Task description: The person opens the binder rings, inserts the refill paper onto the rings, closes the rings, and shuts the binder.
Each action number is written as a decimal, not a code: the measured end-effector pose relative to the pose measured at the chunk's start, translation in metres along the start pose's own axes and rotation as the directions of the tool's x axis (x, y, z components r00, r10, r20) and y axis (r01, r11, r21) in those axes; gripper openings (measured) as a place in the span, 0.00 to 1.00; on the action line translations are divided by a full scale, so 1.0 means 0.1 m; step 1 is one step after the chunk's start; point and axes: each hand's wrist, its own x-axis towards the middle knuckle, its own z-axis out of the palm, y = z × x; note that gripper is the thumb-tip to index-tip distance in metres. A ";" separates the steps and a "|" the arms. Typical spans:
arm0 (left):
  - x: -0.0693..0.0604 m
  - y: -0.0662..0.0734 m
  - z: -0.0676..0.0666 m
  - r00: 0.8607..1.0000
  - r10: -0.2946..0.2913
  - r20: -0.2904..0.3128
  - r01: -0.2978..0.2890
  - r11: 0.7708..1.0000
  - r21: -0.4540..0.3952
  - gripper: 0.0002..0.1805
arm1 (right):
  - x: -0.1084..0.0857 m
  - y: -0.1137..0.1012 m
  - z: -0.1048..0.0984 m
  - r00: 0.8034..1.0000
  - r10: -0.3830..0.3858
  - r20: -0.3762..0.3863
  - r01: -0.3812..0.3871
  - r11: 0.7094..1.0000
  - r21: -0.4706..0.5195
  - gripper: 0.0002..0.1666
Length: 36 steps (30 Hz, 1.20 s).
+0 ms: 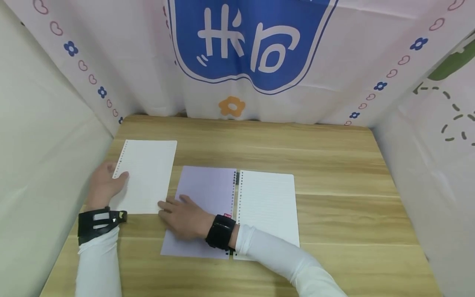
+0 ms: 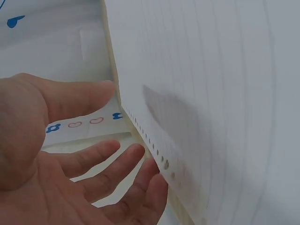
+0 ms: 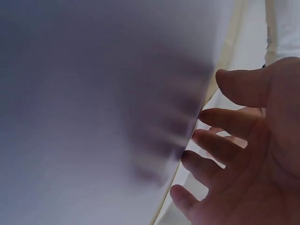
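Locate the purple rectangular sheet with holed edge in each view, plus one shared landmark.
Head: purple rectangular sheet, below and left of centre, partly hidden by the right hand.
Left wrist: not in it.
Right wrist: fills the left side.
Landmark: right hand, in head and right wrist only.

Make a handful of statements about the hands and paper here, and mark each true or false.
1. The right hand is over the lavender leaf. True.
2. The left hand is at the edge of the separate white sheet that has a row of holes. True.
3. The table has a wood-grain top. True.
4. The row of holes runs along the separate white sheet's right edge. False: it runs along the left edge.
5. Nothing lies to the right of the lavender leaf on the table. False: a lined white page does.
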 end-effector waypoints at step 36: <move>0.06 -0.19 -0.24 0.990 -0.142 -0.001 0.142 0.990 -0.024 0.33 | -0.15 0.14 -0.10 0.992 0.097 -0.083 -0.069 0.955 0.288 0.32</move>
